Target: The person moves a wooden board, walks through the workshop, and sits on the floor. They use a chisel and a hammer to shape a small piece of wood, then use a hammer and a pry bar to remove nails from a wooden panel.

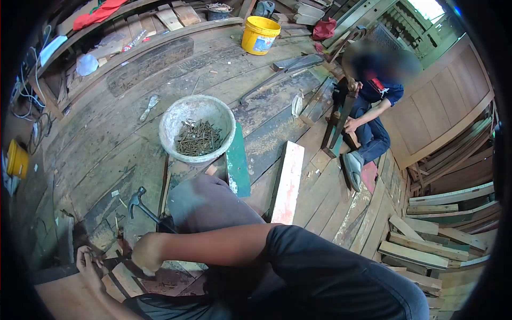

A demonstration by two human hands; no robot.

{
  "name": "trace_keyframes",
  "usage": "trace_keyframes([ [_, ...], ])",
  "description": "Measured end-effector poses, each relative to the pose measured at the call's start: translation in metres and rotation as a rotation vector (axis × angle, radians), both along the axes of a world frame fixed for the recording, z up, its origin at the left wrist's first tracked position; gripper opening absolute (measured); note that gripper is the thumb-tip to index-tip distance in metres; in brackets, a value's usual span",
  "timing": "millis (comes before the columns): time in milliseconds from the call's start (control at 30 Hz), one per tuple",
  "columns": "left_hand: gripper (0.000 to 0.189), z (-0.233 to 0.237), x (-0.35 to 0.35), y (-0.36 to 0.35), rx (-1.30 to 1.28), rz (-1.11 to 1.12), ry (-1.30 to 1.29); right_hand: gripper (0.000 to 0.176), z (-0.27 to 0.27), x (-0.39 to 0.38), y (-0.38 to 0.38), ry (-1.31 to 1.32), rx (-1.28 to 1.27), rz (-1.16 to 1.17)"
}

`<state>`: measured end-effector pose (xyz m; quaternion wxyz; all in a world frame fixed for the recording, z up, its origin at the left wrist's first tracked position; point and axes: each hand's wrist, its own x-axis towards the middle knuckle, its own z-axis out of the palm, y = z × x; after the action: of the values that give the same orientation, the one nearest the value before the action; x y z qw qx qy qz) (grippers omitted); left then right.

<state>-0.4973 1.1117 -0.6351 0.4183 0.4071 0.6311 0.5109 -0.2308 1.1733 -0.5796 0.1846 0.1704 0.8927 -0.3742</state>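
My left hand [89, 266] is at the lower left beside the edge of a wooden board [64, 293]. Its fingers are bent together, and anything small between them is too dark to make out. My right hand [147, 253] is close by, smeared by motion, so its fingers do not show clearly. Just above it, a claw hammer [144, 205] has its head towards the upper left; the dark end of its handle is near my bent knee [205, 200]. Short wood pieces [127, 278] lie below my right hand. Beyond the knee stands a whitish basin [168, 120] holding many nails [200, 140].
A green board [238, 165] and a white-painted timber [288, 181] lie near the basin. A co-worker [373, 101] sits at the right, both hands on long dark pieces. A yellow bucket [260, 36] stands behind; stacked timber [421, 248] fills the right side.
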Motion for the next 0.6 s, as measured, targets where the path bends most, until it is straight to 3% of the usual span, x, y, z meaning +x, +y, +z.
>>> trace_keyframes([
  [200, 0.014, -0.013, -0.011, 0.003, 0.010, -0.066, -0.032, 0.023, -0.013, -0.006, 0.002, 0.049, 0.035, 0.060],
  [333, 0.015, -0.045, -0.025, 0.014, 0.157, -0.076, 0.008, 0.027, -0.005, 0.000, -0.002, 0.047, 0.025, -0.048],
  [600, 0.017, -0.016, 0.014, 0.038, 0.098, -0.141, 0.059, 0.034, -0.030, -0.034, -0.027, 0.186, 0.135, 0.083],
])
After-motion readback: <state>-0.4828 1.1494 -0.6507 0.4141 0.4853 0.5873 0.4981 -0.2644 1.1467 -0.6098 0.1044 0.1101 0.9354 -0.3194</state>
